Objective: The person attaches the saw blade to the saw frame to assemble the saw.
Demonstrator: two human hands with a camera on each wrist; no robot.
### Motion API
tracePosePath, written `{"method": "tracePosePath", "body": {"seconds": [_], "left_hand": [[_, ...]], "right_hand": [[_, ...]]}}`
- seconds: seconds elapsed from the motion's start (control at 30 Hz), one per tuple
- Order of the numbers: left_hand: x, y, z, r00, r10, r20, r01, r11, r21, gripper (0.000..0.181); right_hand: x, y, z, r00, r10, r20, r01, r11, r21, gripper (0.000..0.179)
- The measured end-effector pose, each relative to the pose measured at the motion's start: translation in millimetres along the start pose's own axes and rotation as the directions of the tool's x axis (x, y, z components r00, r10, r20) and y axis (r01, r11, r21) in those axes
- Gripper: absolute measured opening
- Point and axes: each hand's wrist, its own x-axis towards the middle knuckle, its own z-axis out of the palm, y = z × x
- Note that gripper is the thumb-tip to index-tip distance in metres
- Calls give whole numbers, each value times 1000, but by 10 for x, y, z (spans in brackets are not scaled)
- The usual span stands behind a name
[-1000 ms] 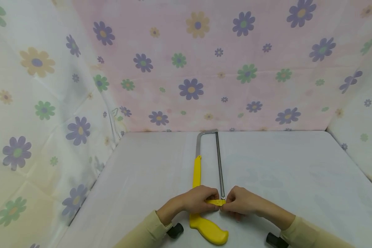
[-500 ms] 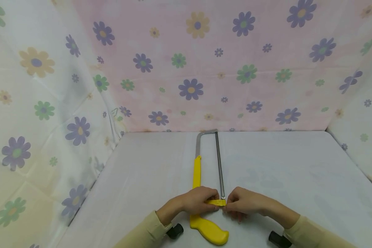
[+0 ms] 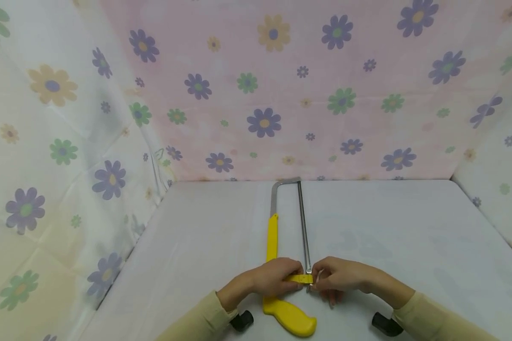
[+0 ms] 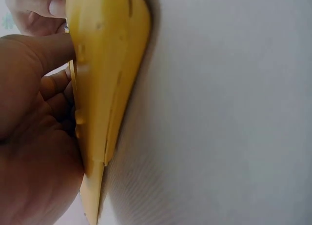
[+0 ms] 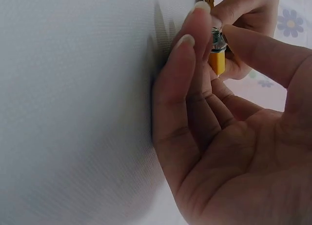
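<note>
A hacksaw with a yellow handle [image 3: 291,318] and a grey metal frame [image 3: 274,199] lies flat on the table. Its blade [image 3: 303,222] runs down the right side to a short yellow arm [image 3: 300,279]. My left hand [image 3: 270,277] grips that arm from the left, fingers curled about it; the yellow body [image 4: 105,78] fills much of the left wrist view. On the arm's near side sits a small metal wing nut [image 5: 218,40], and my right hand [image 3: 341,274] pinches it between thumb and fingertips. Fingers partly hide the nut in the head view.
The saw rests on a white-covered table [image 3: 388,227]. Flower-patterned cloth [image 3: 222,132] hangs behind it and along both sides. Black wrist devices sit under the left cuff [image 3: 241,321] and the right cuff [image 3: 386,324].
My right fingers have shifted slightly around the wing nut and loosened outward, so the nut now shows below the yellow arm. My left hand keeps its grip, and the saw has stayed in place.
</note>
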Motion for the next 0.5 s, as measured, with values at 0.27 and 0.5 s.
{"method": "tracePosePath", "body": {"seconds": [0.27, 0.5], "left_hand": [[2, 5, -11, 1000, 21, -12, -21, 1000, 20, 8], [-1, -19, -8, 1000, 13, 3, -13, 1000, 18, 9]], "right_hand": [[11, 18, -61, 999, -9, 31, 9, 1000, 4, 12], [32, 55, -66, 998, -23, 55, 21, 999, 38, 15]]}}
